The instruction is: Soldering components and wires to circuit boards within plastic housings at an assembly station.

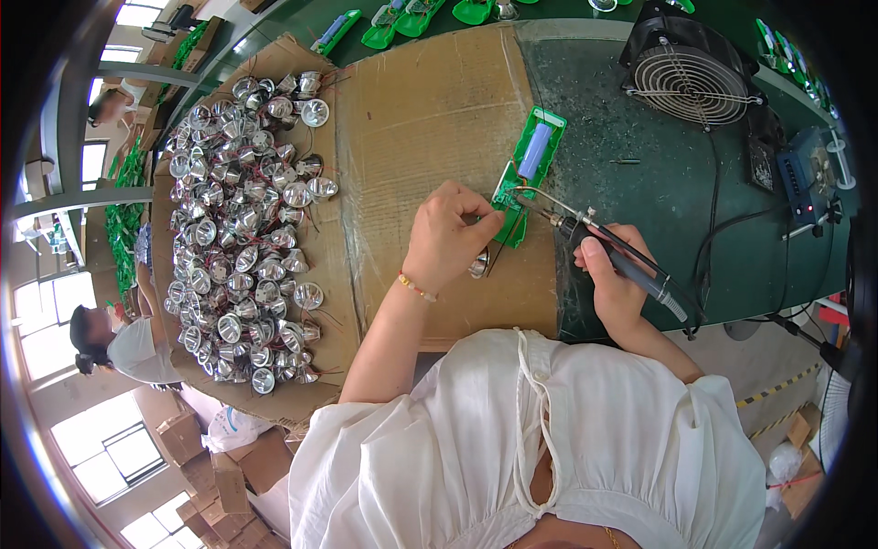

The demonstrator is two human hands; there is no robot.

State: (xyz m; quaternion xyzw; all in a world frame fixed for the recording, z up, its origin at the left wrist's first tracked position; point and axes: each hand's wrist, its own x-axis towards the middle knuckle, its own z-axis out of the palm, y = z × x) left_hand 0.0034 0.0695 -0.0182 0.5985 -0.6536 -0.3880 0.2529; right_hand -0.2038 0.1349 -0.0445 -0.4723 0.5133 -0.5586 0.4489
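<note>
Fingers of left hand pinch board; right hand grips iron; joint unfinished, reflectors heaped left.

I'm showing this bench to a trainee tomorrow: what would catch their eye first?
Most striking is the heap of shiny silver reflector cups on cardboard at left. At centre, the left hand pinches a green circuit board while the right hand holds a black soldering iron to it. A black round-grilled fan stands top right.
</note>
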